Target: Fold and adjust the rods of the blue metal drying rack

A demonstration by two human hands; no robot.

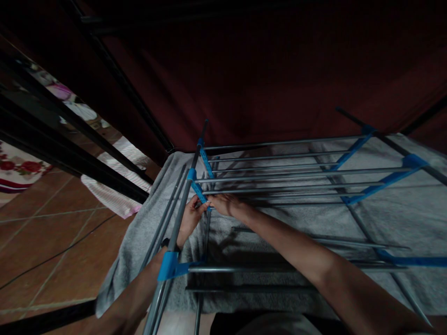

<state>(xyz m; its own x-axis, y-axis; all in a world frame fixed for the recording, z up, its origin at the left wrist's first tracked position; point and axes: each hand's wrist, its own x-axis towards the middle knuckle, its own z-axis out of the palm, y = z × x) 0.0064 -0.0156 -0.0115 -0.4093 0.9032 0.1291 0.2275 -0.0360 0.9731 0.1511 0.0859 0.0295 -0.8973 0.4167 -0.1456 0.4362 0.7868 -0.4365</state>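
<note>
A rack of grey metal rods joined by blue plastic brackets lies on grey cloth in front of me. My left hand reaches past the left upright tube, its fingers closed on the lower end of a blue bracket. From the right, my right hand meets it there, fingers pinched around the end of a thin rod beside that bracket. My fingers partly hide the joint. Nearer to me, another blue bracket sits on the same upright.
Loose metal rods lie left of the upright, on the grey towel-like cloth. Black frame bars cross the left side above a tiled floor. A dark red panel stands behind. One thin cable runs across the tiles.
</note>
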